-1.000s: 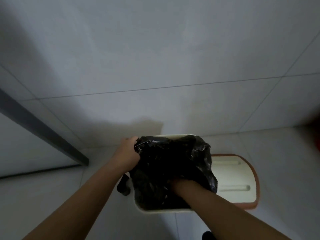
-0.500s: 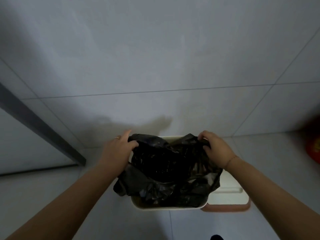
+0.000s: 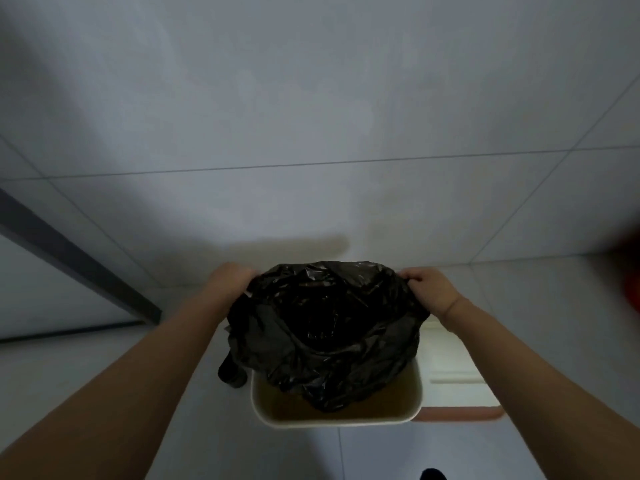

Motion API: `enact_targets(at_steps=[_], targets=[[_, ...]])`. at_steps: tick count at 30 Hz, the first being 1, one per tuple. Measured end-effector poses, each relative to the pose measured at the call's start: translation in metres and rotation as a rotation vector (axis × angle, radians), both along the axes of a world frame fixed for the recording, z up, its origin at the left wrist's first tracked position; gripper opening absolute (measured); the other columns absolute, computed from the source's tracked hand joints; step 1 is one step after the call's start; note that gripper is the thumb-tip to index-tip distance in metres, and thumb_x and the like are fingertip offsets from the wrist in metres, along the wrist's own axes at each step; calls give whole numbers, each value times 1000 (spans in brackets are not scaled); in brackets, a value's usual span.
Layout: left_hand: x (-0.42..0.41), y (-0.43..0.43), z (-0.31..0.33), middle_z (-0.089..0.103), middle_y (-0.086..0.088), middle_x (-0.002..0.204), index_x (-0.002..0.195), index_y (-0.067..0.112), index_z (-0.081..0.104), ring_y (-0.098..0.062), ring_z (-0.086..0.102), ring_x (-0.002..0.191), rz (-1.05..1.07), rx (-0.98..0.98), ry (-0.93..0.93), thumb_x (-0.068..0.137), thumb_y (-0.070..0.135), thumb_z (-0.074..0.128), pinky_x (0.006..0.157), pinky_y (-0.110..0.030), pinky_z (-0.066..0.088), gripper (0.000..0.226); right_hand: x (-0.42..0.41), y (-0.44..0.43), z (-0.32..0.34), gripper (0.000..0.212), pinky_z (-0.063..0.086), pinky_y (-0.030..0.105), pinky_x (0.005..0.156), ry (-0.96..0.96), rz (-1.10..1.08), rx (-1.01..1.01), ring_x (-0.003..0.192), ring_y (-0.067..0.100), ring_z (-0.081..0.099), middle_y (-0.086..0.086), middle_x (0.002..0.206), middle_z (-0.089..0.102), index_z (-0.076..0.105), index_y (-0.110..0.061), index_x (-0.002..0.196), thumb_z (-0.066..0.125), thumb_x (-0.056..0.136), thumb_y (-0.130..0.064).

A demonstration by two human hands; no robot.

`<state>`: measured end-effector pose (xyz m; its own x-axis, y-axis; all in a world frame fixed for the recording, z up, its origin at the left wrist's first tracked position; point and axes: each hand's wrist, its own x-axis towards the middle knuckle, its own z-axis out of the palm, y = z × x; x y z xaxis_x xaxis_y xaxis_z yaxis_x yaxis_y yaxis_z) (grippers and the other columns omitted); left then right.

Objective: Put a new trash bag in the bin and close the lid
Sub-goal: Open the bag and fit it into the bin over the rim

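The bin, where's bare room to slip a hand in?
Free: the near strip inside the bin, between the trash bag and front rim. Crowded: the far rim, where the left hand and right hand stretch the bag.

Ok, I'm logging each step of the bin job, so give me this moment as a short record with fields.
bin: cream bin on the tiled floor, open
bag: black trash bag stretched over the far rim, near edge hanging loose inside
near rim: bare
left hand: left hand gripping the bag's far left edge
right hand: right hand gripping the bag's far right edge
lid: lid lying on the floor right of the bin, not on
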<state>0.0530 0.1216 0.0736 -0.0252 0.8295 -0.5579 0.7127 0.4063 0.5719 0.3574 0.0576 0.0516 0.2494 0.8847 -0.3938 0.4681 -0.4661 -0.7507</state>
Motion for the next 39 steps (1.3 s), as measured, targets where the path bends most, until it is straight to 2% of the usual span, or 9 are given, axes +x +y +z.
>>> enact_targets(at_steps=[3, 6, 11, 14, 16, 19, 25, 35, 39], targets=[[-20, -29, -16, 65, -27, 115, 106, -9, 62, -36, 64, 105, 158, -378, -345, 95, 16, 45, 97, -46, 48, 33, 5, -29, 3, 40, 36, 22, 53, 189, -27, -144, 64, 19, 48, 11, 84, 60, 66, -18, 103, 39, 84, 5], [-31, -61, -29, 73, -19, 105, 115, 4, 61, -33, 70, 96, 203, -517, -535, 94, 7, 42, 75, -42, 59, 29, 3, -55, 7, 44, 40, 22, 51, 377, -14, -270, 65, 16, 48, 11, 88, 59, 61, -25, 113, 42, 85, 3], [-45, -106, -32, 68, -11, 116, 119, 27, 58, -29, 62, 107, 190, -530, -535, 87, 8, 49, 76, -37, 51, 39, -10, -82, 20, 34, 46, 25, 52, 701, -234, -304, 62, 18, 54, 12, 79, 61, 61, -4, 114, 46, 86, 7], [-43, -121, -21, 65, -10, 116, 122, 20, 58, -28, 59, 109, 272, -293, -508, 88, 12, 46, 81, -37, 49, 37, -9, -89, 32, 43, 52, 31, 68, 318, -196, -96, 81, 24, 59, 13, 104, 58, 51, -12, 125, 44, 87, 8], [-44, -129, -14, 52, -7, 133, 129, 18, 52, -27, 48, 124, 192, 72, -296, 90, 16, 45, 95, -37, 40, 40, -6, -90, 47, 50, 45, 26, 92, -135, 102, 183, 103, 21, 55, 7, 127, 48, 50, -19, 129, 42, 87, 7], [-45, -141, 7, 38, -6, 146, 136, 19, 44, -24, 34, 135, -229, 597, 12, 82, 37, 47, 107, -35, 24, 57, -10, -84, 71, 59, 36, 19, 99, -377, 636, 249, 123, 14, 45, -5, 146, 33, 41, -27, 138, 44, 85, -1], [-26, -168, 17, 37, 8, 142, 144, 30, 25, -15, 30, 133, -1057, 497, 527, 51, 82, 53, 114, -31, 10, 110, -9, -96, 68, 78, 44, 27, 87, -732, 1017, 36, 114, 22, 49, 1, 138, 35, 24, -30, 144, 61, 78, -14], [-22, -189, 10, 66, 8, 112, 109, 27, 50, -17, 58, 108, -964, 615, 641, 68, 55, 67, 95, -32, 34, 52, 7, -153, 39, 60, 48, 25, 86, -489, 794, 198, 101, 13, 54, -7, 120, 50, 52, -26, 119, 73, 64, -37], [-29, -199, 9, 68, 10, 59, 66, 25, 64, -9, 67, 58, -979, 780, 584, 37, 51, 86, 65, -17, 51, 44, 5, -156, 38, 53, 48, 27, 85, -473, 757, 211, 97, 14, 54, -5, 113, 50, 57, -24, 112, 74, 65, -37]])
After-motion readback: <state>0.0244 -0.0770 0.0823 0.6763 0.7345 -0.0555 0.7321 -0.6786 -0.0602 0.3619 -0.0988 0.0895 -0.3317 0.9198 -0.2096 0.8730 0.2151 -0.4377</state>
